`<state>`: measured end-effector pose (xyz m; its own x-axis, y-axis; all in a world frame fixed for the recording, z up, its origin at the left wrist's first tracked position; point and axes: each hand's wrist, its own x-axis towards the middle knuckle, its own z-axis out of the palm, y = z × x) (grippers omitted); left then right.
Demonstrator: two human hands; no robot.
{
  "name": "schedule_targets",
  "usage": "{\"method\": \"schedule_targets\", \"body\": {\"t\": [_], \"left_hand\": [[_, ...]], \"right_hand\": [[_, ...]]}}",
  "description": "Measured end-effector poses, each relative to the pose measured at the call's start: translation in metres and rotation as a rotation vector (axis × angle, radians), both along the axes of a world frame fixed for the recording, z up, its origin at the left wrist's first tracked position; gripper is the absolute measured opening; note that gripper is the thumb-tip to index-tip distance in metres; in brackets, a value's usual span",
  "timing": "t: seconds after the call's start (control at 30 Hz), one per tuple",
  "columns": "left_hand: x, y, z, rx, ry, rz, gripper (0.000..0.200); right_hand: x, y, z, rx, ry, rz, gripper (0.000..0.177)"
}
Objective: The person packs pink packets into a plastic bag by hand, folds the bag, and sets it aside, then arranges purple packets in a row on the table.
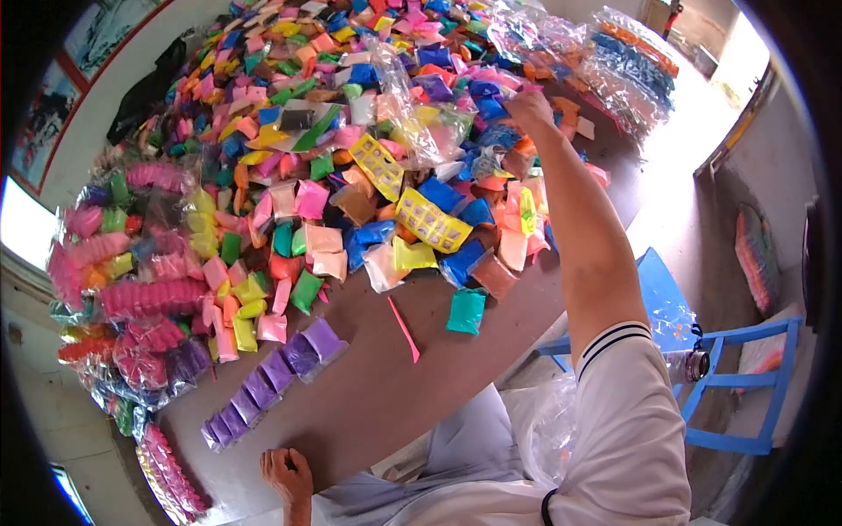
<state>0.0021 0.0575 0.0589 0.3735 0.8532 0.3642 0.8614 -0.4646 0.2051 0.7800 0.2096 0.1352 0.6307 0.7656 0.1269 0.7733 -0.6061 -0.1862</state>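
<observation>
My right hand [529,110] reaches far across the table into a big heap of small coloured packets [333,114]. Its fingers touch the heap near blue packets [488,88]; the fingertips are too small to show whether they grip one. Close to my body, my left hand [288,473] rests at the table's near edge with fingers curled and nothing visible in them. Just beyond it lies a strip of joined purple packets [276,373]. A teal packet [467,312] and a thin pink plastic tool [403,330] lie on the brown table [368,386]. Two yellow printed sheets [432,220] rest on the heap.
Clear bags of bundled pink packets [153,298] are stacked at the table's left end. More bagged packets [627,66] stand at the far right. A blue chair [745,381] and a bottle [693,366] are to my right. Clear plastic [544,421] lies by my lap.
</observation>
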Motion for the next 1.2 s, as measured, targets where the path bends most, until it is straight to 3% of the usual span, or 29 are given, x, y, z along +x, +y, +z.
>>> {"method": "schedule_targets", "body": {"t": [0.03, 0.07, 0.13, 0.17, 0.2, 0.27, 0.3, 0.47, 0.53, 0.6, 0.73, 0.8, 0.83, 0.9, 1.07, 1.13, 1.17, 1.2], "left_hand": [[0.000, 0.000, 0.001, 0.002, 0.005, -0.004, 0.017], [0.000, -0.001, 0.001, 0.002, 0.010, -0.009, 0.017], [-0.003, 0.000, -0.002, -0.004, 0.000, -0.023, 0.017], [-0.004, 0.000, -0.003, -0.003, -0.010, -0.038, 0.017], [-0.004, 0.001, -0.004, -0.006, -0.016, -0.044, 0.017], [-0.005, 0.000, -0.004, -0.010, -0.009, -0.033, 0.017], [-0.004, 0.000, -0.003, -0.011, -0.018, -0.043, 0.017], [-0.004, 0.000, -0.001, -0.004, -0.024, -0.041, 0.016], [0.001, -0.001, 0.002, -0.012, -0.042, -0.033, 0.016], [0.002, -0.002, 0.006, 0.008, -0.061, -0.048, 0.016], [0.000, -0.001, 0.004, 0.036, -0.076, -0.044, 0.017], [0.001, 0.000, 0.007, 0.040, -0.092, -0.017, 0.017], [0.003, 0.000, 0.008, 0.057, -0.116, -0.033, 0.016], [0.002, -0.002, 0.007, 0.075, -0.147, -0.037, 0.016], [-0.002, -0.005, 0.007, 0.070, -0.168, -0.041, 0.016], [-0.002, -0.005, 0.007, 0.078, -0.187, -0.036, 0.016], [-0.001, -0.005, 0.007, 0.090, -0.197, -0.038, 0.016], [-0.001, -0.005, 0.006, 0.089, -0.206, -0.033, 0.016]], "right_hand": [[0.004, 0.001, -0.003, -0.296, -0.351, 0.172, 0.036], [0.008, -0.003, -0.014, -0.304, -0.348, 0.174, 0.036], [0.013, -0.013, -0.036, 0.739, 0.333, -0.139, 0.034], [0.001, -0.019, -0.016, 0.821, 0.450, -0.305, 0.035], [-0.001, -0.027, -0.009, 0.820, 0.442, -0.308, 0.035], [-0.008, -0.050, 0.001, 1.018, 0.704, -0.207, 0.038], [-0.011, -0.060, 0.008, 1.066, 0.811, -0.193, 0.029], [-0.051, -0.106, 0.026, 1.094, 1.001, -0.017, 0.023], [-0.091, -0.122, 0.031, 1.103, 1.161, 0.220, 0.022], [-0.136, -0.132, 0.034, 1.071, 1.207, 0.207, 0.020], [-0.224, -0.136, 0.017, 0.715, 0.865, 0.289, 0.016], [-0.269, -0.127, -0.003, 0.690, 0.587, 0.366, 0.015], [-0.296, -0.125, -0.007, 0.679, 0.588, 0.381, 0.015], [-0.349, -0.121, -0.011, 0.867, 0.364, 0.584, 0.009], [-0.401, -0.110, -0.024, 0.788, 0.030, 0.757, 0.010], [-0.402, -0.104, -0.038, 0.571, -0.225, 0.896, 0.011], [-0.400, -0.104, -0.050, 0.349, -0.210, 0.887, 0.018], [-0.401, -0.108, -0.054, 0.344, -0.216, 0.893, 0.018]]}}
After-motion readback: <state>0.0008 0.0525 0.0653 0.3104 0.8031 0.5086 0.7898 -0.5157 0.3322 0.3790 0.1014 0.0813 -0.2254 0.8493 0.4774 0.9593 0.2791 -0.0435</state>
